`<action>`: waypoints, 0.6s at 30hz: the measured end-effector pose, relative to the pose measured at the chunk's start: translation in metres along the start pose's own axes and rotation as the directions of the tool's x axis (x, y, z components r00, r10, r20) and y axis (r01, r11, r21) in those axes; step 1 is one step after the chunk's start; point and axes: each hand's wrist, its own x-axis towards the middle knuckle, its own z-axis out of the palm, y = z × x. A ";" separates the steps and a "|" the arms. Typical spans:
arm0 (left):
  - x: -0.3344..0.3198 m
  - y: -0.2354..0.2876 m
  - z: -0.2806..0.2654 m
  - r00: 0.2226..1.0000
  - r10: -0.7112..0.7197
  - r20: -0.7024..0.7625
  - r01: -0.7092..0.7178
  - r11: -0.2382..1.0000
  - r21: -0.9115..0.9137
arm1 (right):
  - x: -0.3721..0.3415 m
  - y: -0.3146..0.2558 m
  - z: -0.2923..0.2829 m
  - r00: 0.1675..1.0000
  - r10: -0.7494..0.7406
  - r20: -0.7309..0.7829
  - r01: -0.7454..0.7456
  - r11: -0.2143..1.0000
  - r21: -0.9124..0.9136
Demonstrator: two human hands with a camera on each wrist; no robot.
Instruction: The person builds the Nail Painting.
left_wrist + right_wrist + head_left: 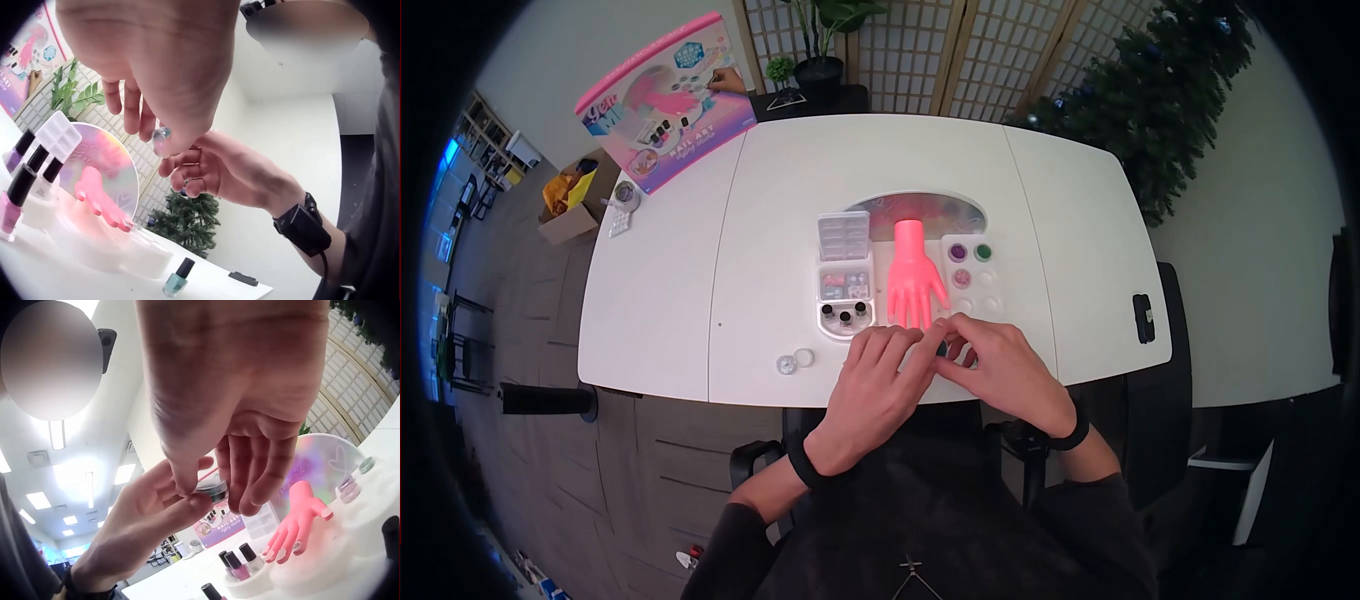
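Observation:
Both hands meet at the front of the table, just short of the pink model hand (pixel 912 270). Between them is a small clear round jar (pixel 214 489) with dark contents, seen close up in the right wrist view. My left hand (pixel 875 382) pinches it between thumb and fingers. My right hand (pixel 1008 368) holds its other side with thumb and fingertips. In the left wrist view the jar shows beside the left thumb, with the right hand behind it. A teal nail polish bottle (pixel 176 279) stands on the table below the hands.
Left of the model hand is a white holder with several polish bottles (pixel 845 318) and an open compartment box (pixel 844 237). To its right lies a tray (pixel 998 270) of small pots. A glitter pot (pixel 787 365) sits near the front edge. A nail art box (pixel 670 105) stands back left.

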 end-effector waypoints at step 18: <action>-0.134 -0.093 -0.039 0.691 -0.721 0.058 0.722 0.692 0.008 | 0.046 0.118 -0.026 0.983 -0.006 -0.184 -0.046 0.959 -0.279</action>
